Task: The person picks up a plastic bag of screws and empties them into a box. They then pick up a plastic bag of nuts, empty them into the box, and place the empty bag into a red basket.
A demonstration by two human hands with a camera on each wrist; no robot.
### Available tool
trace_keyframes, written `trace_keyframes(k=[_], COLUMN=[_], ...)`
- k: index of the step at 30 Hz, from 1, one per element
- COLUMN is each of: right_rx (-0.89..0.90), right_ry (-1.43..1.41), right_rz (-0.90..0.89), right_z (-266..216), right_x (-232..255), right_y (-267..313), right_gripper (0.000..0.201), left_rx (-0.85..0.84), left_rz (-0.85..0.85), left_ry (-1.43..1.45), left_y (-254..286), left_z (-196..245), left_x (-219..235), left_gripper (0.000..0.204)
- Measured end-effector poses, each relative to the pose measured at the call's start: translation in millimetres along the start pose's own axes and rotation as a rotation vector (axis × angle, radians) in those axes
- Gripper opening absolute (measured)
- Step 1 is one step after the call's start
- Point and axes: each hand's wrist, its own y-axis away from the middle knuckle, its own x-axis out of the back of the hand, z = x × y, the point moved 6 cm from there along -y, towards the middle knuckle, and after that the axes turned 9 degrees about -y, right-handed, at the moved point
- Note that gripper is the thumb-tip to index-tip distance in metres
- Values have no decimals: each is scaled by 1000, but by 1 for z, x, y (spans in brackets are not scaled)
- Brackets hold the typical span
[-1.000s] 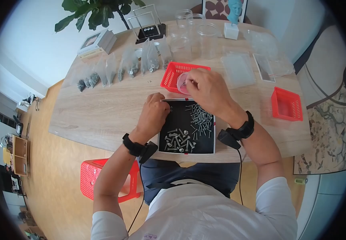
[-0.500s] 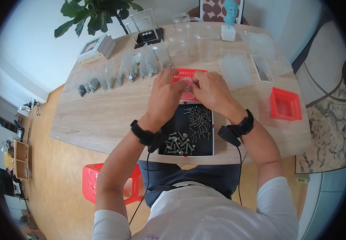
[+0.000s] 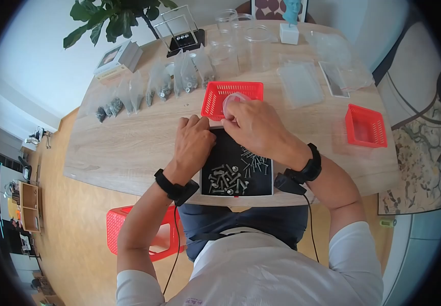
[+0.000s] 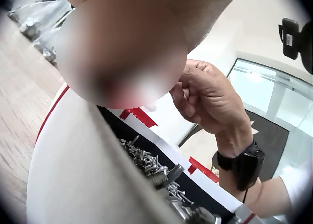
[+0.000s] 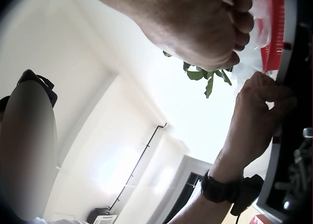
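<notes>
Head view: the black-floored tray [image 3: 225, 148] lies under and between the two hands, holding a cluster of thick bolts [image 3: 225, 179] at its near end, closer to the body than either hand, and a scatter of thin screws [image 3: 256, 162] partly hidden beneath the right hand [image 3: 261, 126]. That hand reaches over the far edge of the tray, its fingers bent inward at the clear plastic cup [image 3: 236, 96] in the red basket [image 3: 210, 101]; whether they pinch something, the pictures do not show. The left hand [image 3: 192, 140] is at the tray's far left corner, and the right wrist view shows its thumb and forefinger bent together over the rim; their tips are too dark there to tell whether they grasp anything. Beyond the left hand, a row of filled plastic bags [image 3: 163, 86] runs across the table [image 3: 108, 135], with the books [image 3: 116, 60] and the ball cradle [image 3: 183, 42] behind them. Past the basket, farther out from the right hand, are the clear jars [image 3: 259, 48]; ahead and to its right lie the flat plastic sheets [image 3: 302, 87]. Well to the right of that hand sits a second red basket [image 3: 351, 127].
</notes>
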Motion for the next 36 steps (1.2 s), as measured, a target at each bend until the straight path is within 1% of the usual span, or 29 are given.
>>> trace_keyframes(k=[4, 6, 7, 9, 10, 12, 16, 18, 21, 22, 24, 25, 27, 28, 30, 31, 33, 34, 36], right_rx=[-31, -27, -18, -97, -94, -148, -143, -97, -74, -74, -54, -57, 25, 16, 0, -2, 96, 101, -70], right_ry=[6, -38, -39, -102, -103, -32, -39, -87, -89, -90, -19, -20, -6, -7, -80, -80, -6, -3, 139], right_rz=[-41, -25, -33, 11, 12, -9, -2, 23, 2, 4, -75, -70, -192, -185, -332, -332, -379, -384, -543], right_z=[5, 6, 6, 14, 14, 15, 15, 12, 11, 10, 7, 10, 17, 20, 23, 26, 24, 21, 26], right_x=[-7, -2, -2, 4, 6, 11, 10, 7, 2, 1, -5, -9, -30, -34, -52, -56, -64, -65, -76], right_y=[1, -2, -3, -5, -6, -8, -6, -5, -4, -2, 1, 4, 15, 17, 23, 27, 33, 32, 33], right_gripper=[18, 19, 19, 21, 21, 20, 20, 21, 20, 20, 17, 17, 16, 16, 22, 22, 17, 17, 20], left_rx=[-23, -54, -43, -96, -94, -147, -173, -222, -249, -250, -244, -250, -108, -119, 106, 106, 67, 73, 0], left_rz=[23, -25, -22, -31, -30, -29, -41, -48, -38, -39, -16, -18, -63, -66, 141, 140, 323, 328, 396], left_ry=[-28, -44, -44, -51, -53, -122, -154, -254, -281, -283, -224, -226, -96, -95, 270, 271, 313, 313, 273], left_y=[1, 1, 1, -3, -3, -5, -8, -9, -12, -11, -11, -10, -10, -10, -10, -14, -21, -25, -34], left_z=[4, 7, 7, 12, 12, 16, 21, 25, 28, 27, 22, 19, 4, -2, -26, -24, -20, -17, -2], left_x=[-3, -6, -4, -2, -2, -3, -5, -12, -9, -11, -15, -12, -5, 2, 35, 45, 70, 72, 77], left_gripper=[2, 12, 12, 13, 13, 11, 13, 15, 16, 16, 12, 12, 7, 7, 3, 3, 5, 5, 8])
